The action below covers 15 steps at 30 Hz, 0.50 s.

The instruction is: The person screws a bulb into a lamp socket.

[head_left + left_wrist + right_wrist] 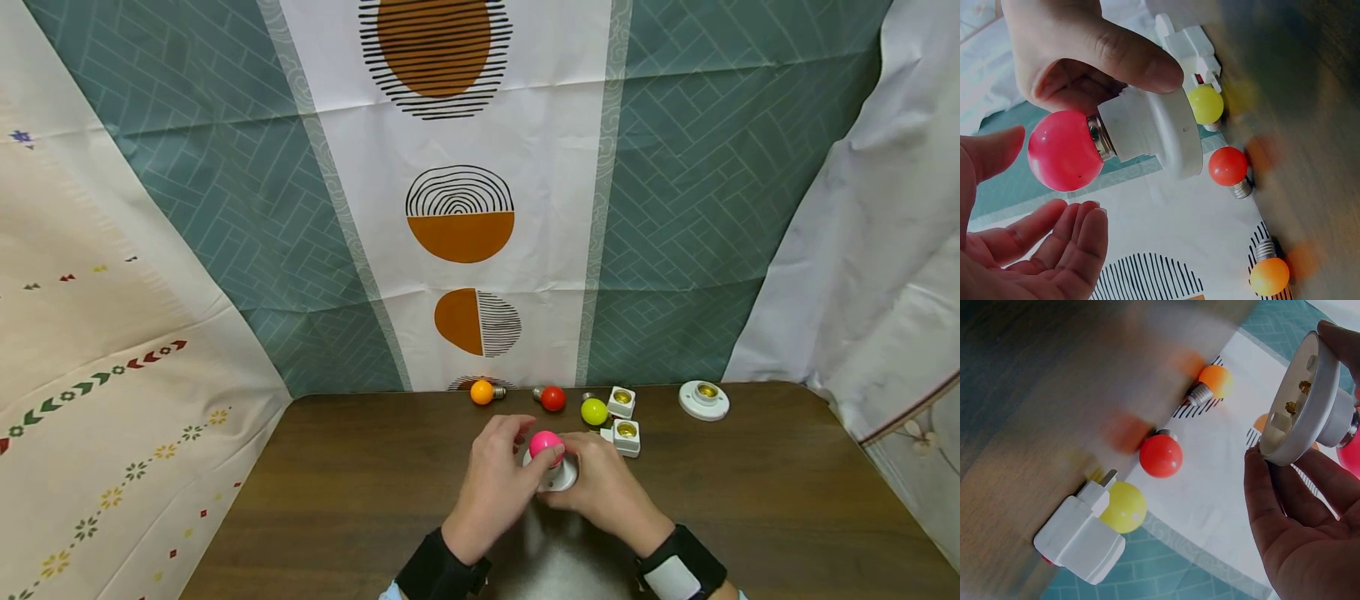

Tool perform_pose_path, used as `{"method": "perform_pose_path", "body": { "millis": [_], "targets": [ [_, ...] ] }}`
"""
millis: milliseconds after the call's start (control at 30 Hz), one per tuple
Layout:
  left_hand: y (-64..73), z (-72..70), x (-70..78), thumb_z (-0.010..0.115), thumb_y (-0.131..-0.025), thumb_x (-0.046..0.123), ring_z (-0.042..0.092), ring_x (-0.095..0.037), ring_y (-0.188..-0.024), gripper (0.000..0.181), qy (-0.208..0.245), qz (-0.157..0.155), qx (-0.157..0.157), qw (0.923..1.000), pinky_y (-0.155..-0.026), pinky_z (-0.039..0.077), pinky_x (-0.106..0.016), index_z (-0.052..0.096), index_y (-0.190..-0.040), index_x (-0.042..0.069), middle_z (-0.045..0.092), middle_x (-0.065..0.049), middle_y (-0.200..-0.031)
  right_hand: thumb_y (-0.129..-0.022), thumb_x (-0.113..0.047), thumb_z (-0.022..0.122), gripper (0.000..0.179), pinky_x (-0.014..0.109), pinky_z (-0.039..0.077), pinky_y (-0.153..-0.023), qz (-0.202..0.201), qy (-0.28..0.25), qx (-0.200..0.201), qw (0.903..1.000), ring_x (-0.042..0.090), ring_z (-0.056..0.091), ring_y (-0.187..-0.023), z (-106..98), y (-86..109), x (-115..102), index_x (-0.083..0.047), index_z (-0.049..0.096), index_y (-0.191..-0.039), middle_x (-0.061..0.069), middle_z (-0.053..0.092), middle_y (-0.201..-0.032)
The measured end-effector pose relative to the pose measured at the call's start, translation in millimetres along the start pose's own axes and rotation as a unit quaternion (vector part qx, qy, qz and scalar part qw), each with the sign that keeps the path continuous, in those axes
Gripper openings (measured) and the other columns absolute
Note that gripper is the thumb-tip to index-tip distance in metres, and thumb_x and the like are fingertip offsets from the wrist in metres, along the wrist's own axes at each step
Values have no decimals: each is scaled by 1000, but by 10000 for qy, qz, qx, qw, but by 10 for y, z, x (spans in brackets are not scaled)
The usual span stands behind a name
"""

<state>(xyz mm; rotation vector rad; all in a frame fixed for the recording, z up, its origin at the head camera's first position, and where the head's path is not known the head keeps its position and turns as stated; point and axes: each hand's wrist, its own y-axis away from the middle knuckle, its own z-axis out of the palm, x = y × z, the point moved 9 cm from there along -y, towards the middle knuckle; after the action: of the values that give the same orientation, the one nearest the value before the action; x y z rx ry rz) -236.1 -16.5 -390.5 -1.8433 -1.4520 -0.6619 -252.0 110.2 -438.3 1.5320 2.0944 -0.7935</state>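
Note:
A pink bulb [1066, 151] sits with its metal base in a round white lamp holder [1175, 134], a bit of the thread still showing. My right hand [603, 483] grips the holder by its rim, thumb on one side and fingers on the other. The underside of the holder with two brass terminals shows in the right wrist view. My left hand [495, 483] is around the pink bulb, thumb and fingers spread on either side of it; the left wrist view shows gaps between them and the bulb.
Along the table's [360, 492] back lie an orange bulb [482, 392], a red bulb [553, 398] and a yellow-green bulb [594, 411]. Beside them are two square white plug-in sockets [622, 402]. Another round white lamp holder [703, 402] lies farther right. Patterned cloth hangs behind.

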Motion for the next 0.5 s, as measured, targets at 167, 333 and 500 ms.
{"method": "perform_pose_path", "body": {
  "millis": [167,333,500],
  "targets": [
    [11,4,-19,72,-78,46,54,-13,-89,41,-58,-113,-33,9999,-73,49,-19,64,-108,20,59,5,-101,-52,-33,91,61,38,54,-85,9,-33,-4,10000,12,59,-97,2,1,-3,-26,67,-108,-11,66,-105],
    [18,32,2,71,-80,39,54,-11,-89,36,17,44,-186,9998,-76,52,-21,64,-108,18,58,7,-102,-53,-35,90,61,36,54,-84,-56,6,14,10000,11,59,-96,1,6,-22,-26,67,-108,-11,66,-105],
    [29,54,33,70,-83,34,53,-8,-91,33,101,232,-330,9991,-79,52,-20,63,-111,18,57,7,-105,-53,-36,90,60,33,54,-83,-147,75,60,9998,9,59,-95,-10,12,-39,-25,67,-108,-12,66,-104]
  ]
}}
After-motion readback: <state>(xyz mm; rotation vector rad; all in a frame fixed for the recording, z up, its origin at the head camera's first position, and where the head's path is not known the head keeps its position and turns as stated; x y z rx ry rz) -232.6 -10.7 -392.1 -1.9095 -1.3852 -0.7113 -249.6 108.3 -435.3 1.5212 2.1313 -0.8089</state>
